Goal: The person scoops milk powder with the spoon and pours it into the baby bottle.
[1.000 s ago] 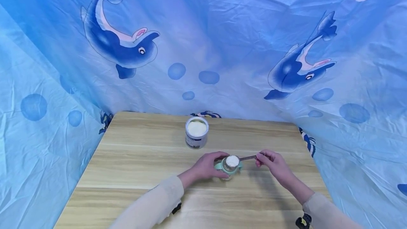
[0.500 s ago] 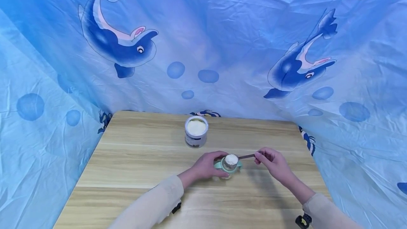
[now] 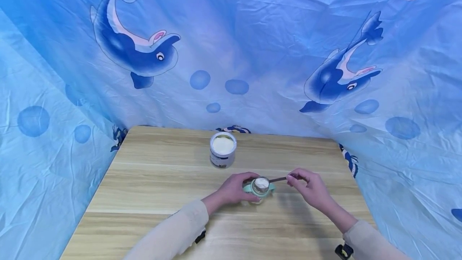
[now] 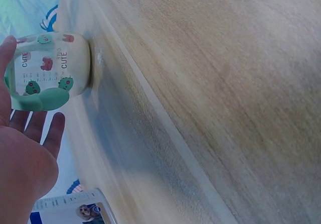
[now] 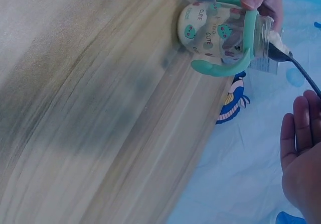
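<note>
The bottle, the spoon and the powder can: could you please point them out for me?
Bottle [image 5: 218,33]: right wrist view, on its printed side.
Spoon [image 5: 278,54]: right wrist view, on its dark bowl.
Powder can [image 3: 222,160]: head view, on its front wall.

In slides the right hand [image 3: 308,187], a touch nearer the bottle [image 5: 215,30] than a second ago, and the spoon [image 3: 278,179] shifts with it, slightly farther across the bottle's mouth! The white powder [image 3: 261,183] over that mouth now shows as a smaller patch.
</note>
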A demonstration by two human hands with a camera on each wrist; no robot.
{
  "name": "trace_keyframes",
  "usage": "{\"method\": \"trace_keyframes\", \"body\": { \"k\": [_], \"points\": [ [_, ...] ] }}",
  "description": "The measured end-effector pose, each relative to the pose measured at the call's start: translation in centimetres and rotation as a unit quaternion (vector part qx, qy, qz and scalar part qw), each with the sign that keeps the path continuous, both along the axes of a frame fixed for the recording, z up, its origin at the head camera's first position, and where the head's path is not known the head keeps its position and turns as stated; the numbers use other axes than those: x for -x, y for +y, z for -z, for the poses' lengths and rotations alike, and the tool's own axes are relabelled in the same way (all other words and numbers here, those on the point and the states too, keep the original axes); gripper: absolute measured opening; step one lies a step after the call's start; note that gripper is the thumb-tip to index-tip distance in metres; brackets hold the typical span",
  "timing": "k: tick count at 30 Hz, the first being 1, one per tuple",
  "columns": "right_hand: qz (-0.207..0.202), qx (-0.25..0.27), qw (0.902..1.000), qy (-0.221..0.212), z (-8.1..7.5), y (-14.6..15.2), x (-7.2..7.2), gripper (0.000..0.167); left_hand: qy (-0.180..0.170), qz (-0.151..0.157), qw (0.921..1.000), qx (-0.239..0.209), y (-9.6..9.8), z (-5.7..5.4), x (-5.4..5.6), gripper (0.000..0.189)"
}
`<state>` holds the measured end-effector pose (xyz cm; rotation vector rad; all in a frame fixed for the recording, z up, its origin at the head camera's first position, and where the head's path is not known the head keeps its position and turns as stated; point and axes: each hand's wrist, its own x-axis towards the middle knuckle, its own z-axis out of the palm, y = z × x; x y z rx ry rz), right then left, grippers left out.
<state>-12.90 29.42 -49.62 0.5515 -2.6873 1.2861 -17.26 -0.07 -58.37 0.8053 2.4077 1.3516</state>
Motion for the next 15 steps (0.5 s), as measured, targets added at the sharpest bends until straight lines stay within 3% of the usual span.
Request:
{"method": "trace_keyframes", "body": {
  "k": [9, 15],
  "points": [
    [-0.025, -0.021, 0.9979, 0.057, 0.16, 0.17, 0.18, 0.018, -0.003, 0.001, 1.0, -0.003, -0.05, 0.28, 0.01, 0.071],
    [-0.042, -0.044, 0.9965, 0.058, -0.02, 0.72, 0.47, 0.016, -0.001, 0.002, 1.0, -0.003, -0.11, 0.17, 0.02, 0.07]
  ]
}}
